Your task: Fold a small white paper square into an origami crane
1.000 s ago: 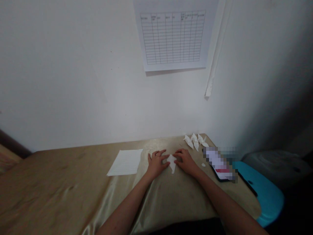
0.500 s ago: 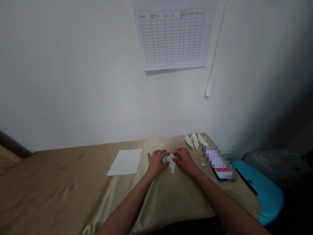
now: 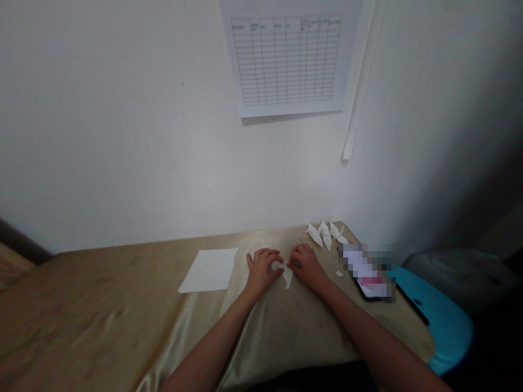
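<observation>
A small piece of folded white paper (image 3: 287,280) lies on the cloth-covered table, its narrow end pointing toward me. My left hand (image 3: 263,268) is at its left side, thumb and index finger closed on the edge while the other fingers arch above the cloth. From the right, my right hand (image 3: 304,264) pinches the upper part of the same paper with curled fingers. Fingertips partly cover the paper's top, so its exact folds there are hard to make out.
A sheet of lined paper (image 3: 210,270) lies left of my hands. Three folded paper figures (image 3: 326,235) stand at the back right, near a phone (image 3: 368,298) with a blurred screen and a small white scrap (image 3: 339,274). Beyond the right edge is a turquoise stool (image 3: 445,310).
The paper's upper tip, pointing up between my hands before, no longer shows; that part looks lower and flatter. My right fingers have curled in closer over it. My left hand has barely moved.
</observation>
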### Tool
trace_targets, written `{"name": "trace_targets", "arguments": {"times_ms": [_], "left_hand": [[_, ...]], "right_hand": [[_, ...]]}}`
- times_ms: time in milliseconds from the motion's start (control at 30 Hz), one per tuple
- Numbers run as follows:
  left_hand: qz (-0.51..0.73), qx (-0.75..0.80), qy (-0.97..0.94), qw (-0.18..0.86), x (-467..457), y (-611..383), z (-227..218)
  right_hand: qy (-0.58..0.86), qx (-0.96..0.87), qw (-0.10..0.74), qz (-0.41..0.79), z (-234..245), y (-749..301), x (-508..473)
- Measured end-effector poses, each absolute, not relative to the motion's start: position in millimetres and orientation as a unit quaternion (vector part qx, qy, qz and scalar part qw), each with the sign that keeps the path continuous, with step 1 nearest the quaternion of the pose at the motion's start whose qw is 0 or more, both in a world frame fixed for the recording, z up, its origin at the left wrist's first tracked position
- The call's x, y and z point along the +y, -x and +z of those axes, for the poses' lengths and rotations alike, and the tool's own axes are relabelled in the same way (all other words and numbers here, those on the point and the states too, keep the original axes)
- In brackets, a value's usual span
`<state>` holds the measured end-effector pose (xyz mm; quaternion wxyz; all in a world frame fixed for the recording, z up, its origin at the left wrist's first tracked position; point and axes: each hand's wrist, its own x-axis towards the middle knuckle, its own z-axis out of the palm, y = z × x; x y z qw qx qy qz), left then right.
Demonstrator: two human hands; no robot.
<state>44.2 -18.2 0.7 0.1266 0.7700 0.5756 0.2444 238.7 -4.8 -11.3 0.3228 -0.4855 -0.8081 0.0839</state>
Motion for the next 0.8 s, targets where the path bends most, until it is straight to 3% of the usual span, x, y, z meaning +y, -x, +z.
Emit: {"name": "trace_targets", "arguments": {"times_ms": [367,800], "left_hand": [[0.218,0.580,-0.776,0.119,-21.2,-44.5,4.6],[0.224,0.576,-0.779,0.104,-23.7,-46.0,4.4]], "right_hand": [[0.467,-0.846,0.252,0.047,-5.9,-248.7,-7.2],[0.508,-0.814,0.274,0.059,-10.4,-240.8,-7.5]]}}
